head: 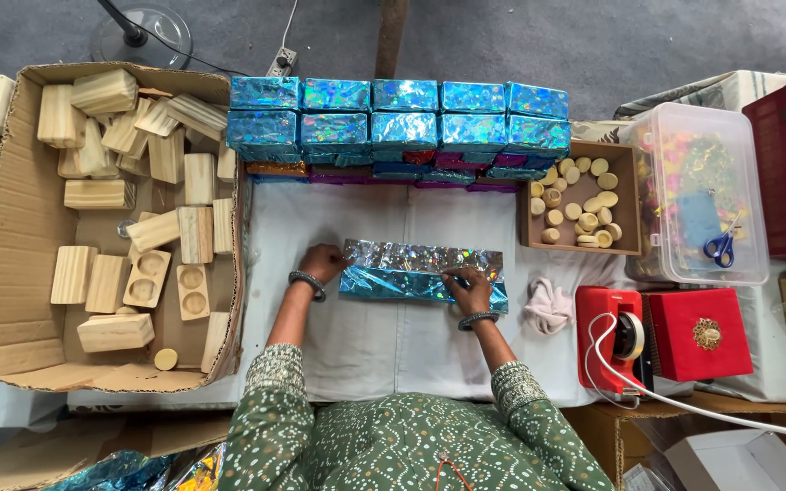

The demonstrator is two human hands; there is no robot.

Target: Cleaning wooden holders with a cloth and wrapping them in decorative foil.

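Note:
A long block half wrapped in shiny blue holographic foil (411, 271) lies across the white cloth in front of me. My left hand (323, 264) presses on its left end, fingers on the foil's edge. On the right part of the foil my right hand (468, 287) pinches a fold between fingers and thumb. Both wrists wear dark bangles.
Stacked foil-wrapped blocks (398, 127) form a wall at the back. A cardboard box of wooden blocks (129, 218) sits left. At the right are a tray of wooden discs (579, 195), a clear plastic box with scissors (707, 195), a red tape dispenser (613, 335), a red box (700, 333) and a crumpled cloth (548, 305).

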